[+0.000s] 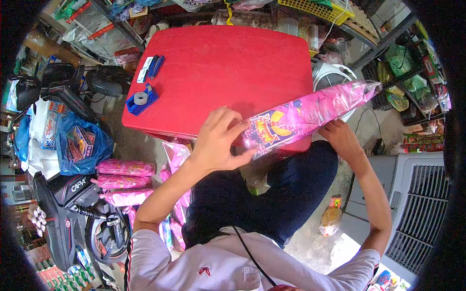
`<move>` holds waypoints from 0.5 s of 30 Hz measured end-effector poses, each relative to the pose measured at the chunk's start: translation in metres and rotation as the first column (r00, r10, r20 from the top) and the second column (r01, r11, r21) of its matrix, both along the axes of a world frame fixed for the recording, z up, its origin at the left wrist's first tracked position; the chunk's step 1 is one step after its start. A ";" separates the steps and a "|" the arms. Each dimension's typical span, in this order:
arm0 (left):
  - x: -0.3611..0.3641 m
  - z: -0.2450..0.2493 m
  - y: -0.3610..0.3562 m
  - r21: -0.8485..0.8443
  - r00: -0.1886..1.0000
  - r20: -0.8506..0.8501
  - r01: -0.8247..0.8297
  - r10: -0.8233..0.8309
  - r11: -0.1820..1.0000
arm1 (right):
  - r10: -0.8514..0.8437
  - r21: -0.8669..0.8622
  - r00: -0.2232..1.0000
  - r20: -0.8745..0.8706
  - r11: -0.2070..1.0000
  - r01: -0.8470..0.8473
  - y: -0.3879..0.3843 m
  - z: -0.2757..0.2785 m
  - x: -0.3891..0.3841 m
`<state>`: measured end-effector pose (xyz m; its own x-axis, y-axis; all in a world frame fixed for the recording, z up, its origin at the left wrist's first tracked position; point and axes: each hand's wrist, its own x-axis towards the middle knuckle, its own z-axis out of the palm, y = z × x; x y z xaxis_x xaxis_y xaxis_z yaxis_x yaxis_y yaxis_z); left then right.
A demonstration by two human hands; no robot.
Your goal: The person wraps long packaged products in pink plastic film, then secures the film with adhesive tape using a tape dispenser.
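Red plastic is seen in the broad table (218, 72) at the far middle. Above its near right corner, 1 pink package (310, 111) in clear wrap is held aslant, tapered end toward the right. Its wide left end is gripped between the half-open left hand's (221, 138) thumb and fingers. Its near edge is met by the right hand (342, 138), fingers curled and partly hidden; their closure cannot be told. At the table's left end, 1 blue tape dispenser (151, 97) is placed.

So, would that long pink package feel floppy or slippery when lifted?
The pink package probably feels slippery, since its clear wrapper looks glossy. It may bend little, judging by its straight line beyond the right hand. Its narrow, crinkled tip could crumple easily.
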<state>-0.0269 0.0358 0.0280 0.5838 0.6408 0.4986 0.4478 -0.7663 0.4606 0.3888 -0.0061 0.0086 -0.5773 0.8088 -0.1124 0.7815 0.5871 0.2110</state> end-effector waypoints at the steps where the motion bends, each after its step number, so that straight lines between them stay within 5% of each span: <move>1: 0.002 0.004 -0.004 0.027 0.999 -0.019 -0.027 0.028 0.999 | 0.010 0.007 1.000 0.015 1.000 -0.011 0.000 -0.001 0.001; 5: 0.015 0.011 -0.012 0.112 0.994 -0.016 -0.105 0.108 0.988 | 0.030 0.015 0.999 0.044 0.999 -0.031 0.002 -0.003 0.001; 8: 0.021 0.018 -0.021 0.026 0.992 -0.013 -0.127 0.128 0.992 | 0.000 -0.033 0.998 0.069 0.999 0.002 0.003 -0.003 0.003; 11: 0.026 0.017 -0.024 0.017 0.999 -0.021 0.047 -0.046 0.999 | -0.010 -0.004 1.000 -0.006 1.000 0.010 0.002 0.001 -0.003; 15: 0.037 0.008 -0.026 0.024 0.989 -0.134 -0.068 0.070 0.997 | 0.038 0.028 0.999 0.021 0.999 -0.039 0.003 0.002 -0.002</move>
<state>0.0101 0.0098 0.0356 0.6010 0.6730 0.4312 0.5569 -0.7396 0.3781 0.3864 -0.0034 0.0108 -0.6058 0.7891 -0.1018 0.7540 0.6102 0.2433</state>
